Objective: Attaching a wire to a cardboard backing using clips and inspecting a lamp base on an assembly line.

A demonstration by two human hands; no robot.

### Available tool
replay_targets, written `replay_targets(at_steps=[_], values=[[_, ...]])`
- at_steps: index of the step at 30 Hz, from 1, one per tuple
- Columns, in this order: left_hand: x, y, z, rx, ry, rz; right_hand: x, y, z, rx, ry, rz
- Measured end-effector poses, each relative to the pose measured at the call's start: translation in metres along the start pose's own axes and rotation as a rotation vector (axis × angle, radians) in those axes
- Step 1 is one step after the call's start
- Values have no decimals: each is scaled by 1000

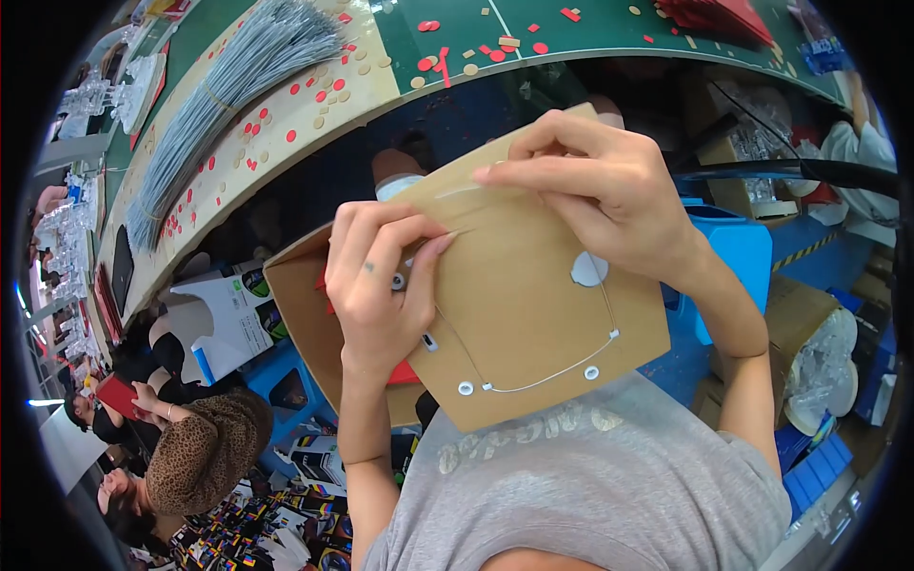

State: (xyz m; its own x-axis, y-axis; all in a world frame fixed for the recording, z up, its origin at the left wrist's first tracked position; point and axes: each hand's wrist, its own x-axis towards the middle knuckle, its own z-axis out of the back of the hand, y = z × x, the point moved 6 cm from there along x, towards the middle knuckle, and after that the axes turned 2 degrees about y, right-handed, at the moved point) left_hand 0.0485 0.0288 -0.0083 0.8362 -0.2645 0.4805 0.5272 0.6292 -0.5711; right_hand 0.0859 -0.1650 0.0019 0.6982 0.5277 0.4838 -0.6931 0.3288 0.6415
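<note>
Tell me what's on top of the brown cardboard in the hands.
A white disc, a thin cord and two white rings near the lower edge show on the brown cardboard. The left hand and right hand cover parts of it; what lies under them can't be seen.

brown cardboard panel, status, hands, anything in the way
Left hand, fingertips at brown cardboard panel; right hand, fingertips near its upper edge. White disc on panel. No blockage seen.

Workshop with green workbench (609,29), co-worker (214,443), carton (809,297)
</note>
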Motion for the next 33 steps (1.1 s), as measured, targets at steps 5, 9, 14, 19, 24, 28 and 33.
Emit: replay_targets(at_steps=[5, 9, 14, 19, 24, 28, 33], values=[[8, -8, -6, -16, 33, -62, -1, -5, -3, 92, 5, -37], [18, -9, -9, -113, 24, 67, 1, -11, -2, 114, 13, -71], [24, -14, -10, -2, 99, -127, 3, -11, -3, 35, 7, -1], [30, -14, -14, 2, 119, -31, 0, -10, -4, -40, -24, 22], [33, -15, -18, -35, 103, 4, 2, -11, -2, -29, -34, 3], [32, -15, -15, 8, 109, -86, 1, -10, -4, 3, -12, -12], [31, -18, -15, 17, 61, -145, 0, -7, -8, -44, -18, 4]])
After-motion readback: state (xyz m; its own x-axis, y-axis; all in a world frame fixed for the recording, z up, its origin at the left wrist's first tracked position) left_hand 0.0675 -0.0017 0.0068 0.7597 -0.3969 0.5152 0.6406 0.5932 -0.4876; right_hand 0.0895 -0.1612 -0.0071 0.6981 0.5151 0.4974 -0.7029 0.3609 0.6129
